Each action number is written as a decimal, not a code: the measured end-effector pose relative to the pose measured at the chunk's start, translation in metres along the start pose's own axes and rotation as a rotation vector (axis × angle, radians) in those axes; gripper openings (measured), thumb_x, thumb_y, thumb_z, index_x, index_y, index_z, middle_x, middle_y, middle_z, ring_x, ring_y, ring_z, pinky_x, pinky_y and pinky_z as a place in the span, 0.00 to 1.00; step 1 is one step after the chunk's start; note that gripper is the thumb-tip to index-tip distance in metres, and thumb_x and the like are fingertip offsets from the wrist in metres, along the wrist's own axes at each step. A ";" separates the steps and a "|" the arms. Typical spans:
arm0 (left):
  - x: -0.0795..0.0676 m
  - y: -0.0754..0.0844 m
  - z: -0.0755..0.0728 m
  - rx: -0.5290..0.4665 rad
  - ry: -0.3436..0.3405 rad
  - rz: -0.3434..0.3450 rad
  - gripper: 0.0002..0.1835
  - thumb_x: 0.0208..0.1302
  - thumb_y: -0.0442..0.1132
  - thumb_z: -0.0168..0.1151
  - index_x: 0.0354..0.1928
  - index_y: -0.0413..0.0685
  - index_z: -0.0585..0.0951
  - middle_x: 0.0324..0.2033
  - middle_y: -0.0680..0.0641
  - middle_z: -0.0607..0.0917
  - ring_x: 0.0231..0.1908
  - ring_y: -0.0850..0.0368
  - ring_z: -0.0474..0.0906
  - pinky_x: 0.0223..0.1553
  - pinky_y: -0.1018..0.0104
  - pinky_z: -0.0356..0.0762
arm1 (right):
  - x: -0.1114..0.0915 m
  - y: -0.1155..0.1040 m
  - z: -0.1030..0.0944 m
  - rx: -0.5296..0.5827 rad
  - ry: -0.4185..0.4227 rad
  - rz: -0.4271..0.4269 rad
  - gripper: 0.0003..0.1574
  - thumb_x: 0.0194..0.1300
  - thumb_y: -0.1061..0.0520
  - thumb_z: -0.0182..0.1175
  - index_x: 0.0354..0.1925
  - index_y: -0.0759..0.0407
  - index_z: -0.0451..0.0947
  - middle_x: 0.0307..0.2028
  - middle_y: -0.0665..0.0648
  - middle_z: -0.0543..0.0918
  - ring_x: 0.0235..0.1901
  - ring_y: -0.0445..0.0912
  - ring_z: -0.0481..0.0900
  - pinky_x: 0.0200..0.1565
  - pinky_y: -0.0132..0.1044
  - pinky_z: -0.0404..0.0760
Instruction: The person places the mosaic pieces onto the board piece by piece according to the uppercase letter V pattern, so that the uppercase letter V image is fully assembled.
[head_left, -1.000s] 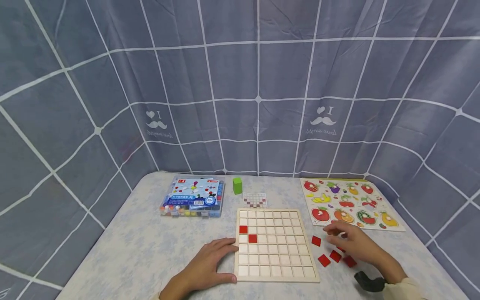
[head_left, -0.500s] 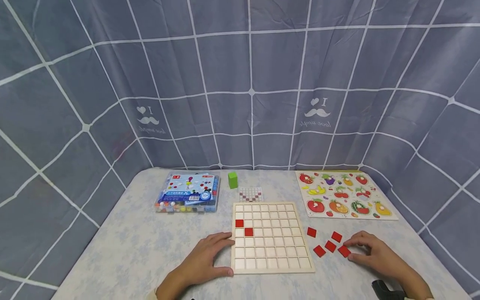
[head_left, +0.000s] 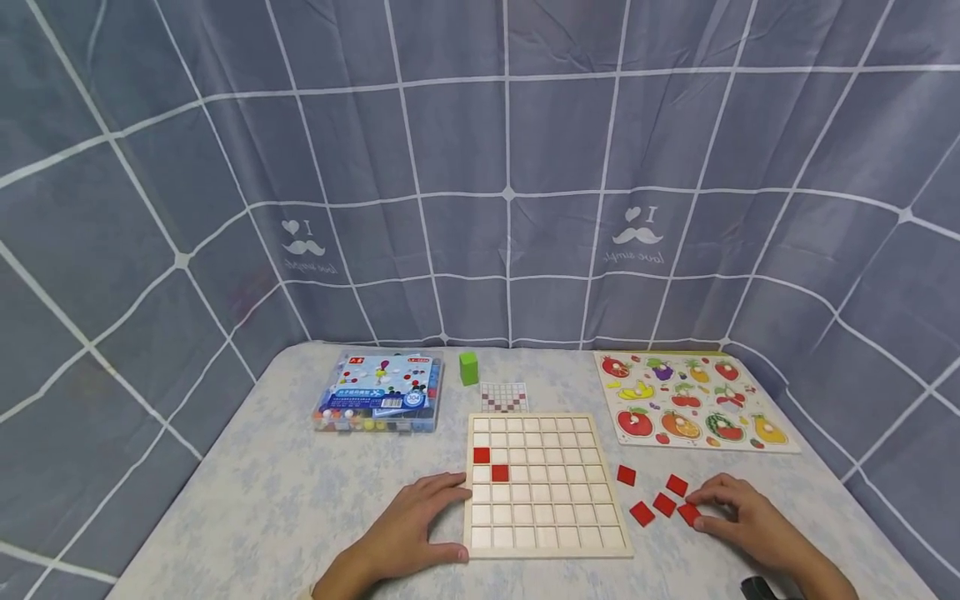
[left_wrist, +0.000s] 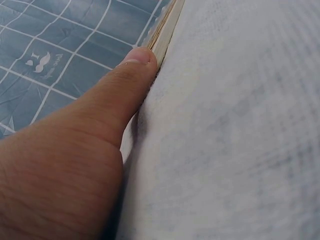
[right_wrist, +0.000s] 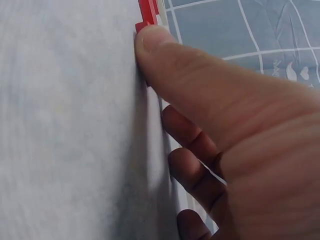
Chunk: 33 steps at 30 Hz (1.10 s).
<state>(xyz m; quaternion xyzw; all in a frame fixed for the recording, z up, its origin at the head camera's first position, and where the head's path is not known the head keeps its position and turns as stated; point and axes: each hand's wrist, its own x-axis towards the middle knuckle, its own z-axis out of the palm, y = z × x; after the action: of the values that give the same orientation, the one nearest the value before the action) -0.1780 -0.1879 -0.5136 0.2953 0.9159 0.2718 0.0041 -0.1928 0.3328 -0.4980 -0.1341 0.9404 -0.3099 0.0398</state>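
A pale wooden grid board (head_left: 546, 485) lies on the table with two red tiles set in its cells on the left side. My left hand (head_left: 408, 527) rests against the board's left edge, fingers extended and thumb near the lower corner; the left wrist view shows the thumb (left_wrist: 112, 97) touching that edge. Right of the board lie several loose red square tiles (head_left: 663, 504). At the rightmost red tile (head_left: 688, 514), my right hand (head_left: 753, 525) pinches with thumb and forefinger. In the right wrist view the thumb (right_wrist: 190, 75) covers most of that tile.
Behind the board lies a small pattern card (head_left: 504, 398), with a green block (head_left: 468, 368) beside it. A clear box of coloured pieces (head_left: 381, 392) stands back left. At the back right lies a fruit puzzle board (head_left: 697, 402). A grey checked curtain (head_left: 555, 242) closes off the table's rear.
My right hand has come down from above the loose tiles to the rightmost one and now pinches it. The left hand stays at the board's edge. The head view shifts slightly.
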 end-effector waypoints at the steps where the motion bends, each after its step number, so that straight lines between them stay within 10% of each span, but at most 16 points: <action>1: 0.000 0.000 0.000 0.002 0.002 0.004 0.40 0.59 0.74 0.61 0.69 0.63 0.74 0.71 0.56 0.69 0.69 0.51 0.64 0.61 0.38 0.65 | 0.000 -0.001 0.001 -0.003 0.007 0.002 0.16 0.59 0.49 0.74 0.45 0.50 0.86 0.43 0.48 0.78 0.44 0.41 0.72 0.46 0.37 0.77; 33: 0.000 0.002 -0.001 0.010 0.010 0.022 0.39 0.60 0.73 0.61 0.69 0.62 0.74 0.71 0.55 0.69 0.69 0.51 0.64 0.60 0.37 0.65 | -0.001 0.002 0.010 -0.021 0.095 -0.078 0.14 0.56 0.50 0.77 0.40 0.43 0.84 0.40 0.43 0.78 0.42 0.34 0.74 0.46 0.32 0.78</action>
<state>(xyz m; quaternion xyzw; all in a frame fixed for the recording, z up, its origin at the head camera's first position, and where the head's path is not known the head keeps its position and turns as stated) -0.1770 -0.1876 -0.5116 0.3042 0.9139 0.2687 -0.0050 -0.1911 0.3291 -0.5074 -0.1561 0.9386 -0.3072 -0.0183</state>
